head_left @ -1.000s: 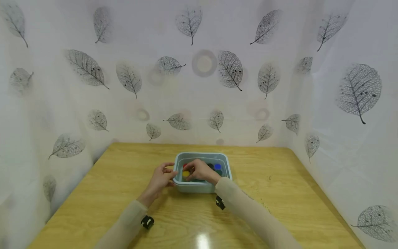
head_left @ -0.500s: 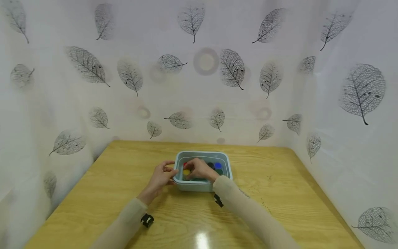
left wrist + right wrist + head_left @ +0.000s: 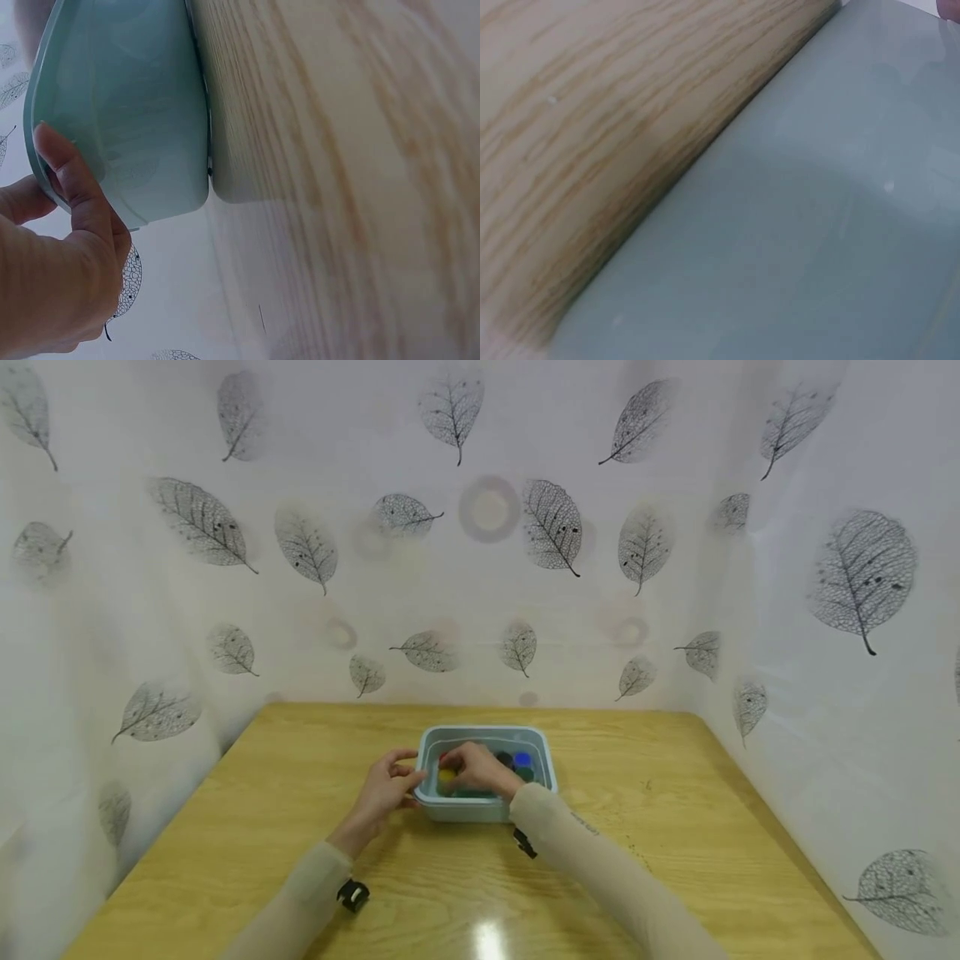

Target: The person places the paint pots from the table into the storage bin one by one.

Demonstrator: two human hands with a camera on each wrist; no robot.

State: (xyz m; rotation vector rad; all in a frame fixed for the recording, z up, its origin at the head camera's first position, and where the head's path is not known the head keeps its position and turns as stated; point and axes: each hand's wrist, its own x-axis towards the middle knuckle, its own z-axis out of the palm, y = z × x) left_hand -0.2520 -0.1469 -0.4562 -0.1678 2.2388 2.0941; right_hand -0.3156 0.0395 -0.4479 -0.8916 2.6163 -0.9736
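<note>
A pale blue-green plastic box [image 3: 472, 812] stands on the wooden table, open at the top. My left hand [image 3: 385, 789] grips its left rim, and the left wrist view shows the fingers of that hand [image 3: 82, 195] at the rim and outer wall. Inside the box, my right hand [image 3: 480, 770] has its thumb and fingers bent around a small yellow round piece [image 3: 447, 775]; the fingertips are partly hidden. Right of that hand lie a blue round piece [image 3: 522, 760], a dark green one [image 3: 525, 773] and a black one [image 3: 505, 760]. A bit of red shows behind the right fingers.
The wooden table [image 3: 637, 793] reaches back to a white curtain [image 3: 487, 585] printed with leaves, which also hangs on both sides. The box's outer wall [image 3: 780, 240] fills much of the right wrist view and hides the right hand.
Both hands keep their places at the box, with only slight finger movement inside it. The head view shifts slightly.
</note>
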